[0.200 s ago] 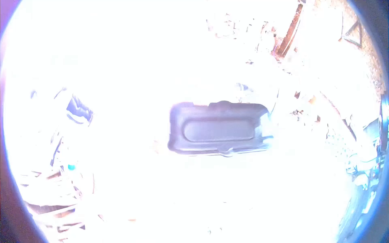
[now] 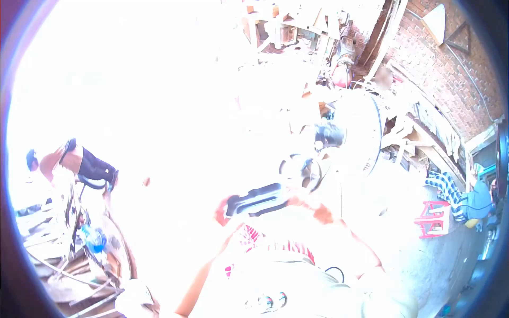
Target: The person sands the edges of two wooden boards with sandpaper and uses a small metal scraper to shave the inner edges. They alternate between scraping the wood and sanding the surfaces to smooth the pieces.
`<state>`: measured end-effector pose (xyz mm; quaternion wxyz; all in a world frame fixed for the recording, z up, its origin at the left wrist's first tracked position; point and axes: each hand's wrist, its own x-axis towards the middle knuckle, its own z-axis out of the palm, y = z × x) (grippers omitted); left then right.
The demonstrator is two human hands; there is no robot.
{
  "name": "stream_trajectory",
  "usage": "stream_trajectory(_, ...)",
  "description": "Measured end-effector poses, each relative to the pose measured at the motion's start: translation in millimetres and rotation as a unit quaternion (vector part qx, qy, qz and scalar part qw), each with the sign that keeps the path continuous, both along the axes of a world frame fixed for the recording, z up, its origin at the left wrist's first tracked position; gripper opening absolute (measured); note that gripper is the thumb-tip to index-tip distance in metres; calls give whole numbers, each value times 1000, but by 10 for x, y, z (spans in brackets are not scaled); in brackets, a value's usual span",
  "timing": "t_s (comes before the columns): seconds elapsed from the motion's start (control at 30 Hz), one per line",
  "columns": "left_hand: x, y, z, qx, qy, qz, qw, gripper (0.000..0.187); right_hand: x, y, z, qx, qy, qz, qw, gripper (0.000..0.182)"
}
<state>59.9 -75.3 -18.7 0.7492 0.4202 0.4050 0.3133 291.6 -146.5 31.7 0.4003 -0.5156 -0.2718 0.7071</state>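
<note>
Much of the head view is washed out by glare. A dark grey rectangular case (image 2: 257,200) with a long ridged panel is held in front of my body, tilted up toward its right end. My left hand (image 2: 221,212) is closed round its left end. At the other end my right hand (image 2: 303,201) grips the edge; glare blurs its fingers. Below the case, part of a red-and-white patterned cloth (image 2: 291,247) shows near my waist.
Beyond my right hand stands a machine with a large round disc (image 2: 366,132). Scrap wood (image 2: 98,286) is piled at lower left. A small red stool (image 2: 433,219) stands at right, beside a blue-and-white checked cloth (image 2: 448,188). A brick wall (image 2: 445,69) rises behind.
The case looks smaller, lower and more tilted, and its right end is raised. Glare has eased, so my hands, arms and the surroundings now show.
</note>
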Motion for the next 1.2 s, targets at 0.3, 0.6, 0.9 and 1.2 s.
stream_trajectory(0.3,-323,5642,-1071,-5,93,-54,994,57,-460,5797,-1711,290,-169,10,942,42)
stream_trajectory(0.6,-1621,8150,-2597,-22,221,-298,928,50,-487,8486,-2213,183,-103,-61,976,36)
stream_trajectory(0.9,-733,11034,-2310,256,421,-206,846,36,-731,11719,-2043,205,-98,285,931,58)
stream_trajectory(1.2,-546,14019,-2936,321,495,-245,769,39,-830,14179,-2475,456,-430,327,707,60)
